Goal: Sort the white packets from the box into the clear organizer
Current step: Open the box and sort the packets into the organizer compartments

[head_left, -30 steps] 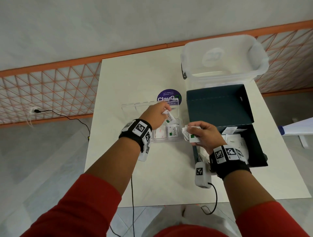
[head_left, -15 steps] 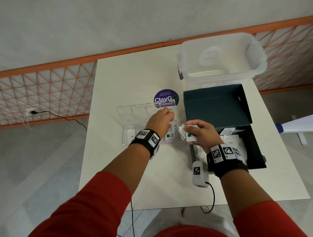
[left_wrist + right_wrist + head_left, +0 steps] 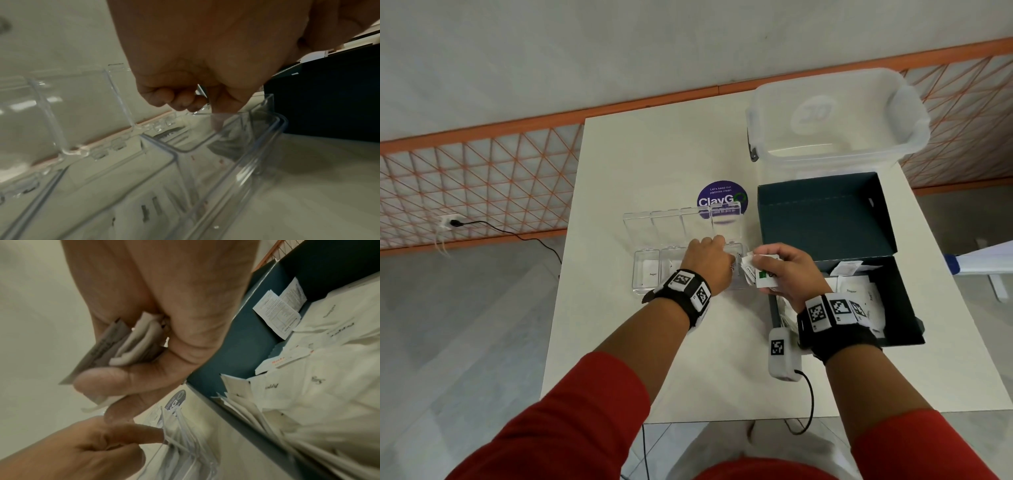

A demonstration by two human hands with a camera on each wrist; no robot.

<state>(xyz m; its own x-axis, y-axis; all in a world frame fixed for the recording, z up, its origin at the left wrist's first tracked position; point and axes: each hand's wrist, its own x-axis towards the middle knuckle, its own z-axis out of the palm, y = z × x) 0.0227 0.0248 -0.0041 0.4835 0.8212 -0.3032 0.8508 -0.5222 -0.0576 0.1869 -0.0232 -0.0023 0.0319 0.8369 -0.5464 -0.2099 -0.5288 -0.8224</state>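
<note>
Since a second ago the left hand (image 3: 707,265) has drawn back from the far lid edge and now sits low over the clear plastic organizer (image 3: 647,274), its fingers (image 3: 180,100) curled inward with the thumb reaching down into the rightmost compartment; whether they pinch a packet cannot be told. Close beside it, the right hand (image 3: 782,274) grasps a small bundle of white paper packets (image 3: 758,272), thumb pressed across them, held above the gap between the organizer and the dark teal cardboard box (image 3: 825,219). One packet in the bundle shows a green mark. Further white packets (image 3: 308,369) lie heaped in the box's open lower tray, several printed with script lettering. A single white packet (image 3: 652,272) rests flat in the organizer's leftmost compartment, and the organizer's hinged lids stand open toward the far side. All of this sits on a white surface (image 3: 640,164), with a round purple sticker (image 3: 722,198) behind the organizer and a frosted plastic storage tub (image 3: 835,113) beyond the box.
</note>
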